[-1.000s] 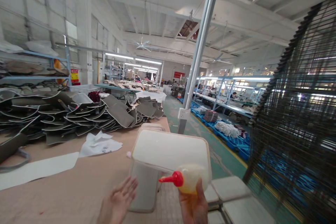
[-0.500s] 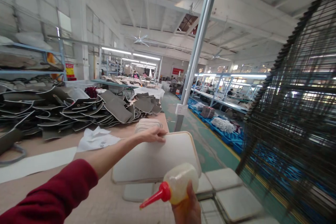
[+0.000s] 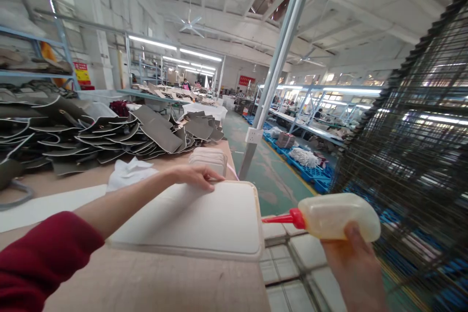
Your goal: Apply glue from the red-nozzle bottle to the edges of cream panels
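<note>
A white rounded-corner panel (image 3: 208,219) with a yellowish line along its right rim lies at the table's near right edge. My left hand (image 3: 193,176) grips its far edge, fingers bent over the rim. My right hand (image 3: 356,258) is wrapped round a translucent squeeze glue bottle (image 3: 334,210) with pale yellow contents. The bottle lies sideways in the air, its red nozzle (image 3: 287,219) pointing left. The nozzle tip is close to the panel's right rim; whether they touch I cannot tell. Just beyond my left hand is a small stack of similar pale panels (image 3: 208,157).
Dark grey edged pieces (image 3: 157,129) are heaped at the back left of the table (image 3: 175,282). A crumpled white cloth (image 3: 131,171) lies before them. Right of the table are pale panels on a wire rack (image 3: 310,249), a metal post (image 3: 270,83) and stacked wire racks (image 3: 413,141).
The panel has moved left and down, covering the smaller pale piece beneath it. The bottle has swung up and right, its nozzle now beside the panel's right rim. My view has tilted down.
</note>
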Demonstrator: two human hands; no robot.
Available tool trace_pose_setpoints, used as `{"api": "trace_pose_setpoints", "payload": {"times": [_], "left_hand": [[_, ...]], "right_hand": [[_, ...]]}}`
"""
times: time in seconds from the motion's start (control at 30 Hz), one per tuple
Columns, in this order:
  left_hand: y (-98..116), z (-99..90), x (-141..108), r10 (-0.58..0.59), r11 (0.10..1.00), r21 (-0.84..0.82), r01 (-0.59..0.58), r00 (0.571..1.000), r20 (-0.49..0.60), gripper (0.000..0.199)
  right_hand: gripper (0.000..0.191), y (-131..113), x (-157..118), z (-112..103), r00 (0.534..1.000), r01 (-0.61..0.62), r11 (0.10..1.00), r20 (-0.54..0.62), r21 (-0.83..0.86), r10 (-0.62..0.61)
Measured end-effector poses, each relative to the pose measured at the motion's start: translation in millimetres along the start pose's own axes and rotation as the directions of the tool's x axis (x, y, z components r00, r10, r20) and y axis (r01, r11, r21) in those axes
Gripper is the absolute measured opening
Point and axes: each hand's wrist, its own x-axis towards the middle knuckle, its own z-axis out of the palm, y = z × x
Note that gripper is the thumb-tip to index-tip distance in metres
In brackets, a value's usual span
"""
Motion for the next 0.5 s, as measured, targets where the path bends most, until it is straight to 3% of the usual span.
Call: {"api": "trace_pose_setpoints", "payload": {"times": [0.3,0.5], "left_hand": [[5.4,-2.5,-19.8,-0.059,0.996,-0.056,0.063,0.996,0.073,0.057],[11.8,1.0,-27.1,-0.067,0.996,-0.052,0.069,0.997,0.027,0.052]], "right_hand": [[0.074,-3.8,7.4,10.5,0.99,-0.029,0.999,0.138,-0.029,0.033],[0.076,-2.3,1.2,9.9,0.986,-0.075,0.995,0.145,-0.063,0.083]]}}
